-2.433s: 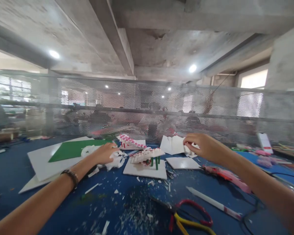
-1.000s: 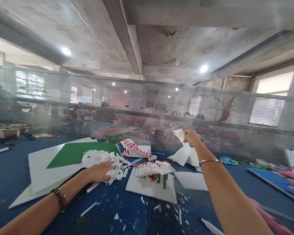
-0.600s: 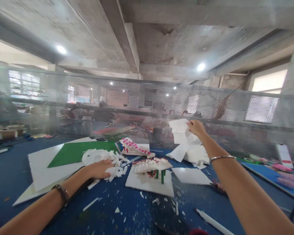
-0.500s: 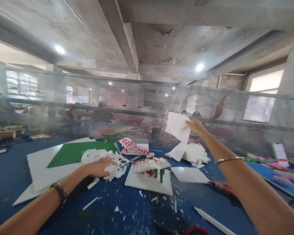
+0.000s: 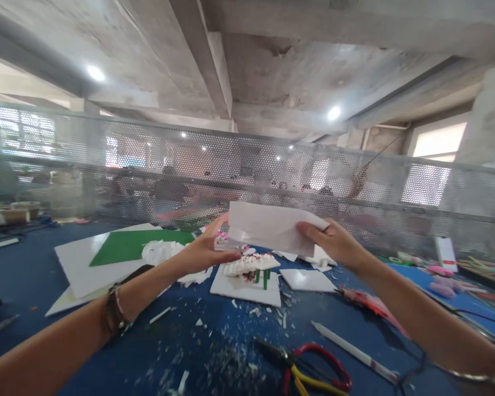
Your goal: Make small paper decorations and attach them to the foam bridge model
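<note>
Both hands hold a white sheet of paper [image 5: 268, 226] up above the blue table [image 5: 214, 352]. My left hand [image 5: 208, 250] grips its left edge, thumb on top. My right hand [image 5: 334, 242] pinches its right edge. Below the sheet stands a small white foam model [image 5: 249, 272] with red-dotted strips and green posts on a white base. A heap of white scraps [image 5: 160, 253] lies to the left of my left hand.
White boards and a green sheet [image 5: 127, 247] lie at left. A white square piece [image 5: 307, 279], a white stick [image 5: 352, 352], a pink tool [image 5: 371, 302] and red-yellow pliers [image 5: 313, 374] lie near. A perforated metal screen [image 5: 247, 176] closes the far edge; people sit behind it.
My right hand lifted the white sheet off the pile at the back and brought it toward me. My left hand left the scrap heap and took the sheet's left edge.
</note>
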`<state>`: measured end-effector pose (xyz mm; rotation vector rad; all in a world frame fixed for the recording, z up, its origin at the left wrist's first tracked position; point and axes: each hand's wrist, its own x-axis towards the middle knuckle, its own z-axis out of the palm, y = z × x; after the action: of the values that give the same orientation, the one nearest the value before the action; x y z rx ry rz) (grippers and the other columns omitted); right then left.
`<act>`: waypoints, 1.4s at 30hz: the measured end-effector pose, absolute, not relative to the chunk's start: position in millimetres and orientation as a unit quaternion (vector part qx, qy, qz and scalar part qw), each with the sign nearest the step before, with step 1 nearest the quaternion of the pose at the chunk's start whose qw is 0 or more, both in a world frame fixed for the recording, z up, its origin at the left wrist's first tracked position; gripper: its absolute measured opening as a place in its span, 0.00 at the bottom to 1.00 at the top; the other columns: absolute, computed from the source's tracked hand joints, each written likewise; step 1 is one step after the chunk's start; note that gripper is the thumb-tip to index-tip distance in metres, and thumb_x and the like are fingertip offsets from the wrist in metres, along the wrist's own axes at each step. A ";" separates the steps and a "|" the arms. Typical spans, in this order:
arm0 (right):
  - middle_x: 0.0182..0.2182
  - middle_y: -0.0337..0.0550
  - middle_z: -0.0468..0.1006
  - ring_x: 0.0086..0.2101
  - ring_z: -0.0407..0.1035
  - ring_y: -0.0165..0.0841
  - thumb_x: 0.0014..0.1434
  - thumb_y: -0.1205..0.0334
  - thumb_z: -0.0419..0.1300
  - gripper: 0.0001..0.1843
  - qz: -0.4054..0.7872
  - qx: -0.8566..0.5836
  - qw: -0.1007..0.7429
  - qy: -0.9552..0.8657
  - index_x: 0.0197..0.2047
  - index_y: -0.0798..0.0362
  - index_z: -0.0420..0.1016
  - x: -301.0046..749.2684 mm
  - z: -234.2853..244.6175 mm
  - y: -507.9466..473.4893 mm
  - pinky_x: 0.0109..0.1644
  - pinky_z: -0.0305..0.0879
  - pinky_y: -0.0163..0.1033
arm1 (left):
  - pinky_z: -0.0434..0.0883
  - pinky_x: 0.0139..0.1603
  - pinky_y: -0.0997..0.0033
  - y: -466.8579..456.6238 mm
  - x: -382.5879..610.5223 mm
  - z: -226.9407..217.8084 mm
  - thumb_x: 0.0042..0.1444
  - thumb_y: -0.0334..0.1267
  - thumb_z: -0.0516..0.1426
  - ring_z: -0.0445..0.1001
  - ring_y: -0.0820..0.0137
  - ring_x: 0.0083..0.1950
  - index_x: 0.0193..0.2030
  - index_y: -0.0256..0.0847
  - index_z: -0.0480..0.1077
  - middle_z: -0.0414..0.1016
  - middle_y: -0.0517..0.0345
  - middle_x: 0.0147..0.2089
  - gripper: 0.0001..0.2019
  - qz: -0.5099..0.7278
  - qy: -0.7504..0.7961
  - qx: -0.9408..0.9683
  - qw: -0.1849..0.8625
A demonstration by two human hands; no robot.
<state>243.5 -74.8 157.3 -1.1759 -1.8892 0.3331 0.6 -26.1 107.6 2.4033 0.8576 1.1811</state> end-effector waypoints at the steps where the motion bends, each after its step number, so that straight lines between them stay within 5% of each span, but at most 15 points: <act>1: 0.30 0.45 0.76 0.32 0.69 0.33 0.51 0.51 0.50 0.17 0.161 -0.464 0.436 -0.754 0.33 0.56 0.72 238.5 151.5 -78.9 0.35 0.67 0.37 | 0.62 0.51 0.64 -32.5 3.1 110.1 0.46 0.49 0.52 0.60 0.61 0.55 0.51 0.37 0.58 0.61 0.46 0.55 0.27 0.420 0.302 0.835 0.187; 5: 0.32 0.47 0.75 0.36 0.69 0.34 0.52 0.53 0.49 0.17 0.197 -0.459 0.395 -0.771 0.36 0.55 0.69 234.6 134.2 -84.9 0.40 0.67 0.42 | 0.68 0.30 0.73 -49.8 -2.4 113.9 0.51 0.45 0.48 0.71 0.70 0.33 0.33 0.35 0.68 0.74 0.54 0.33 0.16 0.420 0.320 0.826 0.196; 10: 0.46 0.50 0.66 0.46 0.62 0.38 0.46 0.55 0.57 0.34 0.018 -0.418 0.351 -0.838 0.55 0.52 0.50 229.3 121.8 -94.0 0.47 0.61 0.48 | 0.60 0.22 0.77 -61.1 -18.3 110.1 0.54 0.43 0.47 0.66 0.75 0.22 0.26 0.35 0.67 0.68 0.60 0.19 0.16 0.368 0.366 0.846 -0.117; 13: 0.51 0.52 0.60 0.50 0.57 0.39 0.45 0.55 0.59 0.44 -0.069 -0.366 0.351 -0.859 0.59 0.51 0.38 211.5 116.0 -104.1 0.51 0.56 0.50 | 0.59 0.23 0.75 -75.2 -19.2 111.7 0.57 0.38 0.45 0.67 0.74 0.22 0.30 0.36 0.69 0.70 0.60 0.20 0.14 0.290 0.292 0.867 -0.279; 15: 0.51 0.51 0.61 0.50 0.56 0.39 0.48 0.58 0.58 0.40 -0.151 -0.324 0.358 -0.863 0.59 0.52 0.40 200.5 111.9 -110.8 0.52 0.54 0.51 | 0.60 0.25 0.74 -88.4 -17.4 113.3 0.58 0.32 0.43 0.68 0.74 0.23 0.33 0.37 0.69 0.72 0.59 0.23 0.14 0.246 0.213 0.864 -0.384; 19: 0.40 0.41 0.71 0.42 0.62 0.33 0.54 0.69 0.50 0.16 -0.332 -0.209 0.314 -0.865 0.47 0.47 0.60 193.8 95.9 -123.1 0.55 0.46 0.48 | 0.57 0.20 0.73 -112.3 -14.3 102.0 0.58 0.26 0.41 0.64 0.75 0.19 0.35 0.37 0.68 0.67 0.62 0.18 0.15 0.221 0.127 0.823 -0.507; 27: 0.28 0.37 0.73 0.29 0.63 0.27 0.59 0.67 0.46 0.11 -0.249 -0.166 0.124 -0.946 0.29 0.50 0.67 207.1 27.4 -131.5 0.34 0.59 0.34 | 0.62 0.24 0.70 -126.0 -7.9 22.0 0.53 0.25 0.45 0.66 0.70 0.23 0.28 0.36 0.66 0.69 0.57 0.23 0.11 0.177 0.153 0.924 -0.301; 31: 0.30 0.38 0.73 0.30 0.63 0.28 0.57 0.67 0.48 0.07 -0.159 -0.210 0.080 -0.961 0.31 0.53 0.65 216.2 9.4 -133.3 0.33 0.57 0.34 | 0.65 0.40 0.67 -125.3 -11.2 14.9 0.54 0.28 0.48 0.70 0.65 0.40 0.37 0.39 0.68 0.72 0.52 0.41 0.09 0.169 0.142 0.959 -0.176; 35: 0.32 0.40 0.72 0.32 0.64 0.30 0.55 0.61 0.51 0.09 -0.077 -0.265 0.049 -0.960 0.40 0.53 0.64 217.0 6.9 -140.0 0.35 0.56 0.35 | 0.67 0.36 0.71 -123.4 -17.4 10.8 0.55 0.29 0.47 0.72 0.68 0.38 0.37 0.37 0.69 0.74 0.52 0.38 0.10 0.099 0.152 0.980 -0.082; 42: 0.25 0.40 0.71 0.27 0.62 0.28 0.60 0.65 0.42 0.14 -0.041 -0.265 0.083 -0.960 0.32 0.54 0.67 214.1 14.3 -145.9 0.31 0.55 0.34 | 0.68 0.33 0.73 -124.7 -28.5 2.4 0.58 0.32 0.43 0.71 0.68 0.38 0.39 0.37 0.68 0.73 0.52 0.40 0.14 0.087 0.206 0.974 -0.042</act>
<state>214.1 -145.9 14.3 -0.7920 -2.8650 -0.1228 -28.5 -124.7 2.4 3.1440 0.6656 0.2795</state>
